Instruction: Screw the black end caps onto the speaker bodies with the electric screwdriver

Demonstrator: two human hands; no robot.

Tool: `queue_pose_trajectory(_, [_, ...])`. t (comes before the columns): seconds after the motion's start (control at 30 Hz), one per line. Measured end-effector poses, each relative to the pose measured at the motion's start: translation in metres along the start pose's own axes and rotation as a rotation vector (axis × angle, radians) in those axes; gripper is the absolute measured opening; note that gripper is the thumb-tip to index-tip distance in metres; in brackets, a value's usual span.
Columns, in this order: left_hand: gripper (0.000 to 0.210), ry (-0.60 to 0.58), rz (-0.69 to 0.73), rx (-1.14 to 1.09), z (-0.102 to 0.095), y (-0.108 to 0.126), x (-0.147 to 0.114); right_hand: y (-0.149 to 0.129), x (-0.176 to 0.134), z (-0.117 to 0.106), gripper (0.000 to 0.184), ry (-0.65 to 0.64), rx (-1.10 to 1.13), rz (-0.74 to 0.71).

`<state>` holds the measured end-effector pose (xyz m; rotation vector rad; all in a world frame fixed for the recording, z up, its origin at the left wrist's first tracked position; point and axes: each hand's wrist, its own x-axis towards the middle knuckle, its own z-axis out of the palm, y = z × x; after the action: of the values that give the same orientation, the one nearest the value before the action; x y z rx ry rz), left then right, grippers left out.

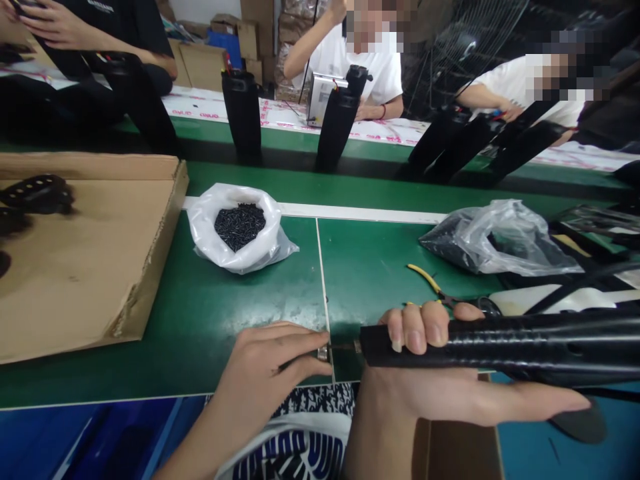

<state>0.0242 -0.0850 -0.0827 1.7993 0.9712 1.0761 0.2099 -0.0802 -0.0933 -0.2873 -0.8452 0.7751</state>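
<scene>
Two bare hands meet at the green mat's (pixel 240 313) near edge: left hand (pixel 273 363) pinching a small black screw (pixel 324 354) onto the bit, right hand (pixel 425 373) with fingers curled around the long black electric screwdriver (pixel 500 343); seating calls for steady alignment.

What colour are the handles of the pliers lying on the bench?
Yellow, on the pliers beyond the right hand; head view shows it.

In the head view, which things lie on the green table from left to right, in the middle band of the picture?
Cardboard tray → white bag of black screws → yellow-handled pliers → clear plastic bag. Nearer the camera, the left hand comes before the right hand, which holds a black power screwdriver.
</scene>
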Motion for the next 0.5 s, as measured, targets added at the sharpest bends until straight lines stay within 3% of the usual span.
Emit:
queue_pose_trajectory(0.23, [0.020,-0.005,0.104,0.096,0.006,0.002,0.005,0.001,0.007,0.015,0.045,0.015,-0.071,-0.034])
queue_pose_trajectory(0.5, [0.021,-0.008,0.183,0.170,0.010,0.001,0.013,0.002,0.011,0.023,0.045,-0.054,-0.203,-0.060])
